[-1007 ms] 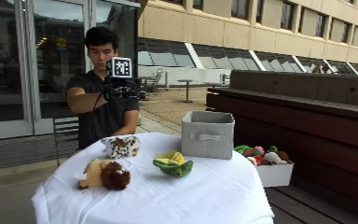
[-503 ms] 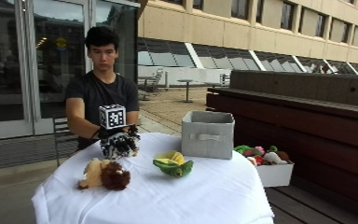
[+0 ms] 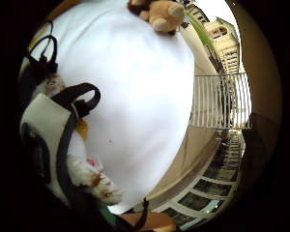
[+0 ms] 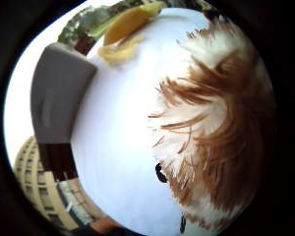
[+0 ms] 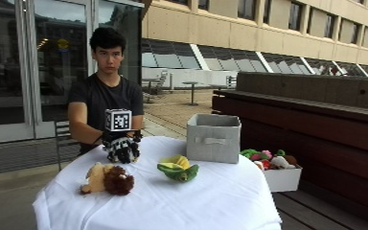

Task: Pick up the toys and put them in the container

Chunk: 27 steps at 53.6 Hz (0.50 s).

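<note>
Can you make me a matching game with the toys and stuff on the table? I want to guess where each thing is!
Things:
1. white and brown furry toy
2. brown lion toy
3. green and yellow toy
4. grey container

Places:
A. lying in the middle of the white table
B. standing at the far side of the table, next to the bench
C. under the gloved right hand
D. lying near the front edge of the table

Pairs: 1-C, 2-D, 3-A, 4-B
</note>
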Each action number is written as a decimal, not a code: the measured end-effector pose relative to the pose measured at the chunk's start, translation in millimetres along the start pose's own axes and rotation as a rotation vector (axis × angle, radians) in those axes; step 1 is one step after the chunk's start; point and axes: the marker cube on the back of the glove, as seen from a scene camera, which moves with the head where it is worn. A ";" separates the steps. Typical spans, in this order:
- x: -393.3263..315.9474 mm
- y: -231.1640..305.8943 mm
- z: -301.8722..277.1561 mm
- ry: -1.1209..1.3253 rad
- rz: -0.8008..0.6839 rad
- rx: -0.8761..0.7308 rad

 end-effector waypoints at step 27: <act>-66.6 -80.0 -212.9 -0.086 -0.102 0.083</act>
